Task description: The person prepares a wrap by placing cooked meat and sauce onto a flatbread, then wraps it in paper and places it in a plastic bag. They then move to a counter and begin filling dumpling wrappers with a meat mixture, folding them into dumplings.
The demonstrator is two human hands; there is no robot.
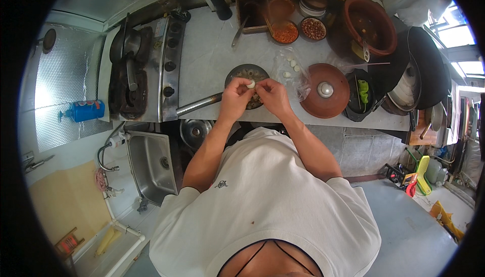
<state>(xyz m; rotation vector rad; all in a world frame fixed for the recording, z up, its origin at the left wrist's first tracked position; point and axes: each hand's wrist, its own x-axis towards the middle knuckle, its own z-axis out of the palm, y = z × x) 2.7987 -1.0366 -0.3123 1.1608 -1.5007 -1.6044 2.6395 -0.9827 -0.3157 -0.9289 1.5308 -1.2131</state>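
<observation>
My left hand (238, 98) pinches a small white egg (251, 84), which looks like a peeled quail egg, between thumb and forefinger. Close by on its right, my right hand (273, 95) has its fingertips drawn together; whether they grip anything is hidden. Both hands are over a dark frying pan (242, 68) with a long metal handle (201, 104) pointing left. Brownish pieces (253, 73) lie in the pan, partly covered by my hands. Several similar white eggs (294, 64) rest on a clear plastic bag (280, 58) just beyond my right hand.
A clay lid (318, 104) with a pale knob lies right of the bag, beside a black pan (369, 104) holding a green pepper (363, 92). Filled bowls (285, 36) and a large clay pot (350, 15) stand behind. The gas stove (151, 87) is left, above a steel sink (149, 155).
</observation>
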